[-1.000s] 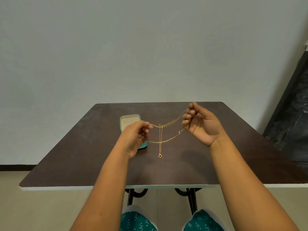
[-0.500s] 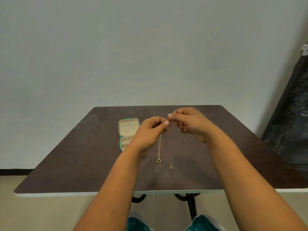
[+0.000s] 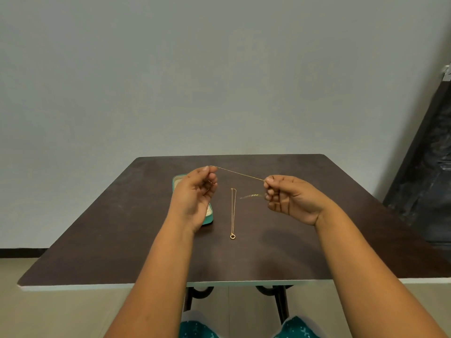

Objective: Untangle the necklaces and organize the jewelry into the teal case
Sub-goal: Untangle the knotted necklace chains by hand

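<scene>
Nearest, at 6 o'clock on the dark table [image 3: 122, 240], a gold necklace with a ring pendant [image 3: 233, 215] lies in a narrow loop. Above it, the left hand [image 3: 196, 191] at 10 o'clock and right hand [image 3: 288, 196] at 2 o'clock pinch a thin chain [image 3: 240, 173] taut between them. The teal case [image 3: 210, 217] sits partly hidden behind the left hand.

Dark wood table [image 3: 97, 240], pale grey wall [image 3: 195, 69], perhaps tiled floor [image 3: 36, 313].
</scene>
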